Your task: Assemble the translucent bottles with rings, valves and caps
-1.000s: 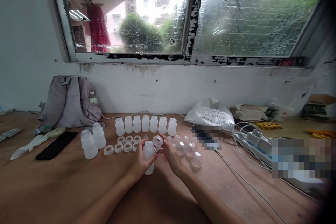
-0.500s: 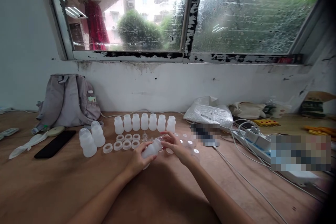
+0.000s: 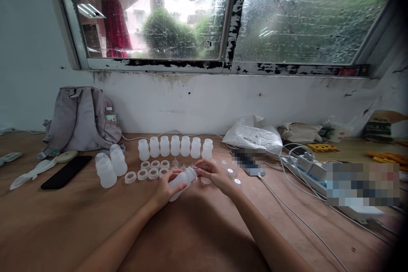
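My left hand is wrapped round a frosted white baby bottle, which tilts with its mouth up and to the right. At that mouth, my right hand pinches a small clear piece that looks like a nipple, partly hidden by the fingers. Behind my left hand lie several white collar rings. A clear nipple stands beside the rings. Clear domed caps lie right of my right hand. Several open bottles form a row at the back; two topped bottles stand at left.
A black phone and a grey backpack are at left. Further right are a silvery plastic bag, a blurred-out device with a white cable, and a power strip. A wall with a window rises behind the table.
The bottle has shifted slightly left and up in my left hand's grip. My right hand's fingers have closed in around the piece at its mouth.
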### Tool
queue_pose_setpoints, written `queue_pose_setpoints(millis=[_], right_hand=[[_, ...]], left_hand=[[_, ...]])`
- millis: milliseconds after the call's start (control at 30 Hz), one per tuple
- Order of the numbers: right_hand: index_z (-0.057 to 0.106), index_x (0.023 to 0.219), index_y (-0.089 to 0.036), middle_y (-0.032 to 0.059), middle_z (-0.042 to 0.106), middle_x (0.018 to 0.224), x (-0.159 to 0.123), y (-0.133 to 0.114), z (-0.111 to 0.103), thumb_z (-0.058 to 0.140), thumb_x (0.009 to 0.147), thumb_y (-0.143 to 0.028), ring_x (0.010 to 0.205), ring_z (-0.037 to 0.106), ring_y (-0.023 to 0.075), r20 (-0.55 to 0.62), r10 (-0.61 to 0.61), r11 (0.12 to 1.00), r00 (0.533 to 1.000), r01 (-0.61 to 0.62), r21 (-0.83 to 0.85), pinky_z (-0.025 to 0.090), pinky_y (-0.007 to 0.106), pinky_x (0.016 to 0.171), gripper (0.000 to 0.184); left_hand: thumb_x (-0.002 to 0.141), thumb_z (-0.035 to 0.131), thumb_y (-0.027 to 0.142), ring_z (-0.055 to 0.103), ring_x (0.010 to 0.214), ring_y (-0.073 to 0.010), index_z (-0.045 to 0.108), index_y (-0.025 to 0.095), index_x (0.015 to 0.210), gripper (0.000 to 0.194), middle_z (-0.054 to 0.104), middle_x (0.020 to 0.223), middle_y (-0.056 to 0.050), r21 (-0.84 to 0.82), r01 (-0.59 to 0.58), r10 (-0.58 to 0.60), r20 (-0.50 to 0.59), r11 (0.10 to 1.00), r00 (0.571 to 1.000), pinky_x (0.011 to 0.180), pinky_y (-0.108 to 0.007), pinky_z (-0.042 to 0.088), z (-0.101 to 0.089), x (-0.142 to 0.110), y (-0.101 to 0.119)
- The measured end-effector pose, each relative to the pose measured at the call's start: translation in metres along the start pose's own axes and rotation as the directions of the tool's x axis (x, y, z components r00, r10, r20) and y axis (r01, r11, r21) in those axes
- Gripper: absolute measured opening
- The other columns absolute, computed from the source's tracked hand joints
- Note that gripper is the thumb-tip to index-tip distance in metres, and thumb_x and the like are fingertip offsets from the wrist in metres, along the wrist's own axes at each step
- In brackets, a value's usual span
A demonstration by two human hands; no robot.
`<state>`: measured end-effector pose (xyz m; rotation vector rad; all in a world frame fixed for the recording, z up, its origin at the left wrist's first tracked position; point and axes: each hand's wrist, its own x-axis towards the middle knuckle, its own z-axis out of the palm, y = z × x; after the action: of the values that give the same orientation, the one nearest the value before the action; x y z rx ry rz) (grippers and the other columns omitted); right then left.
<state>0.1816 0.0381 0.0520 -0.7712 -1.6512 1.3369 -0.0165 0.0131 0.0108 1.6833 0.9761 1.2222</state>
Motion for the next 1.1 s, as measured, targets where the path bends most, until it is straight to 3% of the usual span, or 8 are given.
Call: queue_pose_setpoints(millis=[233,600,867,1100], right_hand=[[0.060,0.080,-0.015,0.0018,0.061,0.072,0.002,0.002,-0.005,0.064,0.067,-0.040,0.065,0.056,0.0126,-0.057,0.018,0.998,0.998,-0.022,-0.065,0.046,0.028,0.065,0.028],[0.059,0.078,-0.014,0.0017,0.060,0.066,0.004,0.005,-0.008,0.064,0.064,-0.045,0.063,0.058,0.0133,-0.043,0.066,0.995,0.997,-0.069,-0.078,0.047,0.028,0.062,0.034],[0.050,0.068,-0.015,0.0008,0.057,0.060,0.000,0.004,-0.004,0.051,0.074,-0.049,0.044,0.051,0.0083,-0.026,0.022,0.961,0.999,-0.028,-0.273,0.040,0.021,0.043,0.035],[0.052,0.070,-0.016,-0.0004,0.055,0.058,0.001,0.003,-0.005,0.056,0.071,-0.046,0.052,0.054,0.0113,-0.009,-0.026,0.969,1.000,0.023,-0.247,0.045,0.025,0.051,0.030]], left_hand=[[0.067,0.063,0.031,0.058,0.082,-0.0203,0.052,0.015,0.100,0.038,0.064,0.090,-0.007,-0.073,0.053,-0.049,0.052,0.996,0.997,0.071,-0.028,0.043,-0.003,0.000,0.002],[0.067,0.064,0.031,0.058,0.083,-0.0210,0.054,0.015,0.099,0.038,0.064,0.089,-0.006,-0.028,0.057,-0.054,0.081,0.998,0.995,0.073,-0.029,0.042,-0.007,0.001,0.004],[0.067,0.063,0.031,0.058,0.084,-0.0203,0.055,0.016,0.099,0.036,0.063,0.090,-0.005,-0.030,0.062,-0.058,0.101,0.998,0.993,0.072,-0.028,0.043,-0.010,0.001,0.008],[0.065,0.065,0.033,0.057,0.088,-0.0214,0.057,0.016,0.097,0.037,0.062,0.094,-0.006,-0.008,0.103,-0.102,0.118,0.995,0.988,0.074,-0.028,0.043,-0.017,0.006,0.005]])
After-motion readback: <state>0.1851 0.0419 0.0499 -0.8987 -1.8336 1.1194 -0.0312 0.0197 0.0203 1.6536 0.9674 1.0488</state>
